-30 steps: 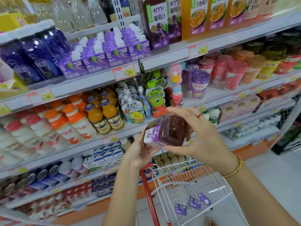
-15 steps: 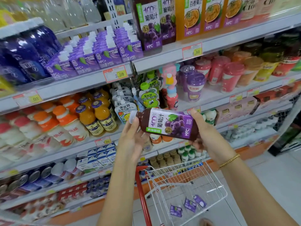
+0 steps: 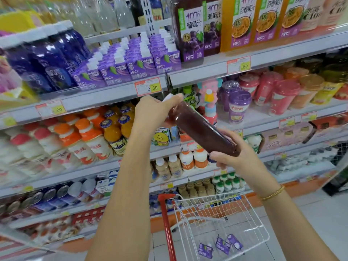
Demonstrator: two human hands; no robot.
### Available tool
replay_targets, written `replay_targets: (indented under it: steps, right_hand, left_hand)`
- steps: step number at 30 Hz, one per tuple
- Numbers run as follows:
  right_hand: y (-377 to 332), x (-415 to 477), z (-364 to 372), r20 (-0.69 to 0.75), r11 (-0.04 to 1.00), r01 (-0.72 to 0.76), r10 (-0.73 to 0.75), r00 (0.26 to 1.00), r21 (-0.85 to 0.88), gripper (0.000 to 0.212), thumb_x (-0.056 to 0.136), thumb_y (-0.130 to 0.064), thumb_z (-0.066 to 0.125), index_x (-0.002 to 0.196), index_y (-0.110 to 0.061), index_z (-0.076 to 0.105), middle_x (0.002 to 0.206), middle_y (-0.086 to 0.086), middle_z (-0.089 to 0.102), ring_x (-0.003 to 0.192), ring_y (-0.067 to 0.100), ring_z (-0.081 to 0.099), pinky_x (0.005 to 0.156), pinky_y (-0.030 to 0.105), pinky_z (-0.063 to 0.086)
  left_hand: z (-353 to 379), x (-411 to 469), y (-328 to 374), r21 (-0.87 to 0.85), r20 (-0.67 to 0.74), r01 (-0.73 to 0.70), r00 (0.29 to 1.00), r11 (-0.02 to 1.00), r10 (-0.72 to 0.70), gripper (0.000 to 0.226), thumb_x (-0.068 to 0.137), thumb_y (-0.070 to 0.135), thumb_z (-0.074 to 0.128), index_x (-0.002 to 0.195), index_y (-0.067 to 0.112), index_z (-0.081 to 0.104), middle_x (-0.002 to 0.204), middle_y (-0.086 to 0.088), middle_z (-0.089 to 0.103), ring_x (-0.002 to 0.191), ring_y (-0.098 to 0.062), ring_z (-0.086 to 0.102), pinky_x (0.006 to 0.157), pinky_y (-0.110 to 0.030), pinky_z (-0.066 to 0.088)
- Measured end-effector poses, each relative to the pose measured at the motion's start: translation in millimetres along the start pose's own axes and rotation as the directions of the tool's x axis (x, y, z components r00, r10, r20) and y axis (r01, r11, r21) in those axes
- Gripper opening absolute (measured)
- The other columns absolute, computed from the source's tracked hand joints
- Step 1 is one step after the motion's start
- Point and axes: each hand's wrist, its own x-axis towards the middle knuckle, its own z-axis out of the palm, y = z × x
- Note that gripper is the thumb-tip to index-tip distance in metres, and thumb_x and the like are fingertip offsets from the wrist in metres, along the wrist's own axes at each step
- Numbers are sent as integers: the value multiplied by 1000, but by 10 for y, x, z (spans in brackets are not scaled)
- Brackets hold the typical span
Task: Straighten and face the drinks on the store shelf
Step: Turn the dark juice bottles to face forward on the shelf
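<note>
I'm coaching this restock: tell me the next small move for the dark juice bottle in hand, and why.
Probably tip the bottle upright and turn its label forward. The left hand grips the cap end, the right hand the base; it lies tilted with a plain dark side showing, while the matching grape juice bottles on the top shelf stand upright, labels out.

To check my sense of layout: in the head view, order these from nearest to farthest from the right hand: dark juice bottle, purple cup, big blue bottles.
1. dark juice bottle: held in the right hand.
2. purple cup: shelf just above.
3. big blue bottles: far upper left.
</note>
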Motion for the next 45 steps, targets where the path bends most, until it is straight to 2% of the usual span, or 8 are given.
replay_targets:
  steps: [9, 15, 18, 21, 26, 32, 38, 45]
  right_hand:
    - [-104, 156, 115, -190, 967, 233, -248, 950, -102, 65, 68, -5, 80, 116, -32, 45, 118, -7, 58, 89, 14, 68, 69, 23, 55]
    - [-548, 593, 75, -282, 860, 467, -508, 814, -204, 67, 70, 3, 78, 117, -23, 38, 104, -41, 52, 98, -2, 62, 80, 17, 52]
    - [-742, 910, 18, -352, 802, 533, -598, 720, -271, 71, 69, -6, 82, 122, -18, 36, 115, -21, 51, 106, -3, 56, 87, 18, 49]
    - [-922, 1271, -143, -322, 759, 510, -640, 697, -406, 71, 73, -28, 80, 130, -23, 38, 128, -3, 45, 116, 15, 50, 98, 36, 45]
    - [-1103, 1688, -363, -271, 688, 415, -658, 703, -595, 56, 82, -28, 72, 129, -13, 45, 130, 0, 41, 113, 9, 43, 95, 19, 38]
    - [-972, 1850, -502, -214, 627, 262, -579, 787, -734, 46, 88, -29, 64, 128, -11, 51, 128, 7, 48, 115, 18, 47, 87, 16, 30]
    - [-915, 1856, -547, -189, 598, 245, -568, 801, -763, 37, 89, -27, 63, 122, -11, 56, 124, 7, 50, 112, 21, 49, 91, 24, 35]
    - [-935, 1892, -558, -174, 578, 232, -559, 811, -782, 35, 90, -28, 61, 120, -10, 57, 123, 6, 50, 110, 19, 49, 88, 22, 35]
  left_hand:
    - [5, 109, 421, -188, 95, -220, 966, 957, 241, 25, 74, 29, 80, 94, 18, 69, 82, -2, 72, 75, -19, 70, 79, -42, 58]
    - [-39, 181, 1107, 73, -48, -452, 889, 889, 456, 39, 71, 46, 78, 80, 8, 72, 76, -9, 72, 62, -16, 64, 69, -37, 56]
    - [-68, 300, 1526, 65, -2, -616, 786, 785, 618, 30, 72, 40, 79, 83, 12, 72, 85, -12, 73, 70, -17, 64, 75, -43, 56]
    - [-31, 429, 1872, 160, 32, -737, 668, 656, 743, 30, 76, 40, 76, 96, 18, 71, 86, 6, 69, 72, -2, 59, 72, -26, 53]
    - [213, 743, 2214, 363, 84, -783, 568, 505, 819, 40, 76, 44, 73, 101, 12, 71, 93, 0, 69, 83, -12, 63, 75, -26, 51]
    - [461, 1152, 2307, 512, 157, -726, 605, 459, 781, 41, 77, 44, 71, 92, 6, 72, 87, -6, 69, 75, -18, 60, 69, -30, 48]
    - [561, 1436, 2222, 612, 222, -643, 698, 460, 680, 36, 78, 46, 72, 76, 12, 59, 58, -3, 38, 52, -15, 31, 48, -26, 23]
    - [524, 1580, 2336, 675, 320, -609, 750, 417, 579, 40, 85, 43, 66, 72, 8, 53, 58, -4, 38, 54, -17, 34, 50, -28, 28]
